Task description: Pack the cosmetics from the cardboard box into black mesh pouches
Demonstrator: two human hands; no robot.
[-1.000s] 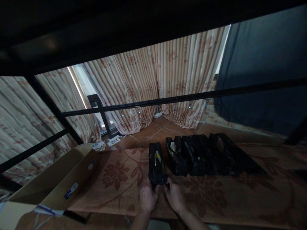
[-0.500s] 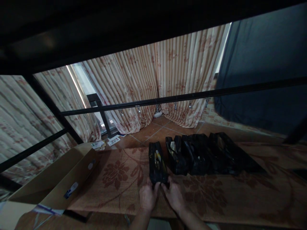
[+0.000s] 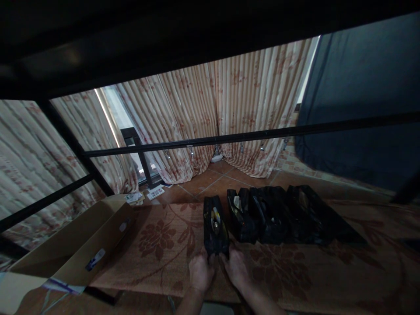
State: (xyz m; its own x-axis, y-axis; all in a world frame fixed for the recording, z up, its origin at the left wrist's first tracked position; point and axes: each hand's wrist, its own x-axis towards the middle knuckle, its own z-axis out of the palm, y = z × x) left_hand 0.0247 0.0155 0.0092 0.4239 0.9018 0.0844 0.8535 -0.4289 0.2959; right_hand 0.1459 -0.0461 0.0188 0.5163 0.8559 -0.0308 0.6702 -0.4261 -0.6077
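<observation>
A black pouch (image 3: 215, 236) stands on the patterned cloth, its top gaping to show yellow and pale items inside. My left hand (image 3: 201, 270) and my right hand (image 3: 236, 267) grip its near end from both sides, thumbs close together. Both sets of fingers are closed on the dark fabric, and the fingertips are partly hidden. Just right of it, another black pouch (image 3: 242, 218) gapes with something pale inside. More black pouches (image 3: 271, 218) stand close together in a row further right.
An open cardboard box (image 3: 108, 236) sits at the left on the cloth (image 3: 157, 262). Papers (image 3: 155, 192) lie on the tiled floor behind. A black metal rail (image 3: 203, 141) with small clips crosses in front of the curtains (image 3: 183, 113). A dark blue cloth (image 3: 361, 109) hangs at right.
Both hands stay on the near end of the pouch, with the fingers shifted slightly. The view has tilted a little; the pouches, box and cloth have not visibly moved.
</observation>
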